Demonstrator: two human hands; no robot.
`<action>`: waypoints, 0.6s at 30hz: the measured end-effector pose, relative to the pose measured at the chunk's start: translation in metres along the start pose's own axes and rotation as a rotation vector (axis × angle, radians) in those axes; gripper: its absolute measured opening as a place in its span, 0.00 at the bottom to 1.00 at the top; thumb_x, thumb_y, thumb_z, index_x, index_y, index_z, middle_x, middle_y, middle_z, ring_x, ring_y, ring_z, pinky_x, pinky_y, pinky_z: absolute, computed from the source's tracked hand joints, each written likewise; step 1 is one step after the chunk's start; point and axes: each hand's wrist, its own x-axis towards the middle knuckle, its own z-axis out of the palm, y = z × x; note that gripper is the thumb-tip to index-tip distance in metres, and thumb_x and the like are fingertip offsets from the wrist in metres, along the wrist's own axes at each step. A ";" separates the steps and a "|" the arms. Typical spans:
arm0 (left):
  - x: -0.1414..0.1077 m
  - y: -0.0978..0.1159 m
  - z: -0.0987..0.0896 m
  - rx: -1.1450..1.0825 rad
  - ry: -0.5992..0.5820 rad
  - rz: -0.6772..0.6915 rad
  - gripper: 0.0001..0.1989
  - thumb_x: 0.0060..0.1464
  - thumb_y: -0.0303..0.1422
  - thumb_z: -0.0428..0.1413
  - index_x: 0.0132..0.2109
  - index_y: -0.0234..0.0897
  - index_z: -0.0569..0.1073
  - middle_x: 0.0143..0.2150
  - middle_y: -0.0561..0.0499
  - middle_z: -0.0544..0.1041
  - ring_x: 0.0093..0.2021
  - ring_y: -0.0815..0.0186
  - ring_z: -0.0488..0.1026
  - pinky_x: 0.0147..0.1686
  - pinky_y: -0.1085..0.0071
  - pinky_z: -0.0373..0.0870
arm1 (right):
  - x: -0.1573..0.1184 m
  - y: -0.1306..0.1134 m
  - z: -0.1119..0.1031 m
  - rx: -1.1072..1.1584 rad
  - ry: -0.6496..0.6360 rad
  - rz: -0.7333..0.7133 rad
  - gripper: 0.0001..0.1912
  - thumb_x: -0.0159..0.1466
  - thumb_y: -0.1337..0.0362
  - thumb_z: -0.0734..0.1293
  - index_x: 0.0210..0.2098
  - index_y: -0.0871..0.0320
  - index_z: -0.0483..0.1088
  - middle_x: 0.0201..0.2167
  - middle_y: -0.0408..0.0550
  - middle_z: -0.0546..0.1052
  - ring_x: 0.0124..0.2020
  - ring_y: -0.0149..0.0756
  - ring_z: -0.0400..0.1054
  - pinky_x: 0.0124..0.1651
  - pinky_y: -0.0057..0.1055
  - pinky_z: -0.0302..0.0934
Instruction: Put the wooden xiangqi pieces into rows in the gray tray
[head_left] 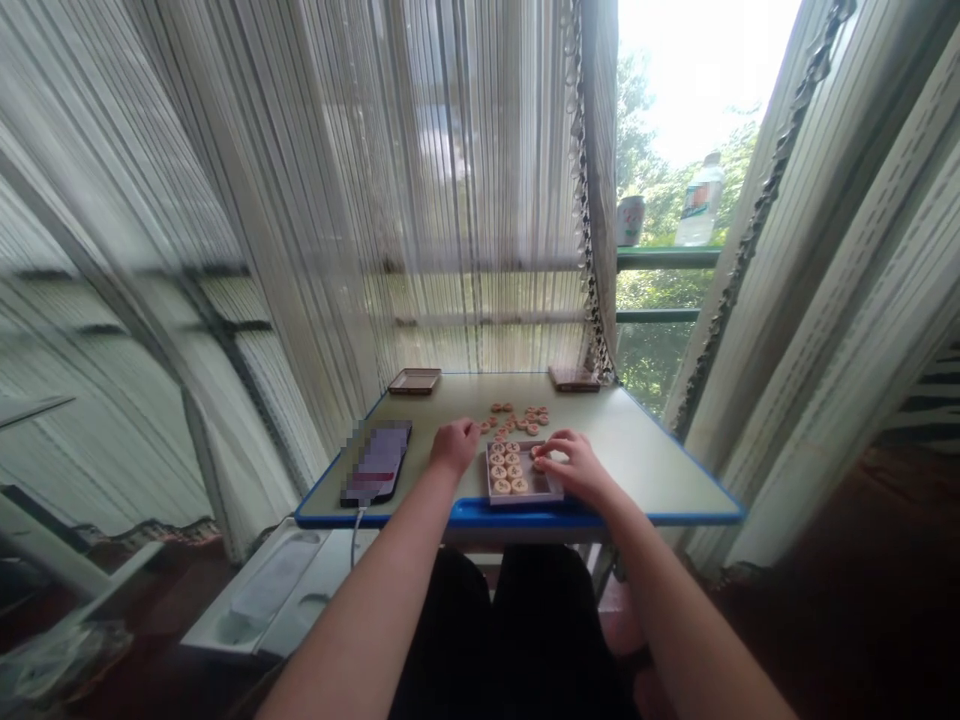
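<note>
A shallow box (pixel 525 500) stands at the table's near edge, with several round wooden pieces (pixel 500 472) in two columns along its left side. My right hand (pixel 571 462) reaches over the box's right part, thumb and fingers pinched on a round piece (pixel 537 453) near the upper right corner. Left of the box, my left hand (pixel 455 443) is closed above the table beside the loose pieces; whatever its fingers hold, if anything, is hidden. More round pieces (pixel 532 429) lie scattered just beyond the box.
The pale table (pixel 645 450) has a blue edge. A phone (pixel 379 462) with a cable lies at its left. Two flat trays or lids, one left (pixel 415 381) and one right (pixel 574 379), sit at the far edge. Curtains (pixel 480 200) hang behind.
</note>
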 end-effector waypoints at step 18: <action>0.099 0.020 0.047 0.067 -0.097 0.333 0.11 0.51 0.27 0.48 0.37 0.34 0.75 0.37 0.47 0.77 0.42 0.63 0.69 0.46 0.69 0.64 | 0.127 0.085 0.013 -0.133 -0.109 -0.118 0.11 0.55 0.69 0.61 0.32 0.57 0.76 0.35 0.50 0.75 0.38 0.38 0.68 0.44 0.32 0.60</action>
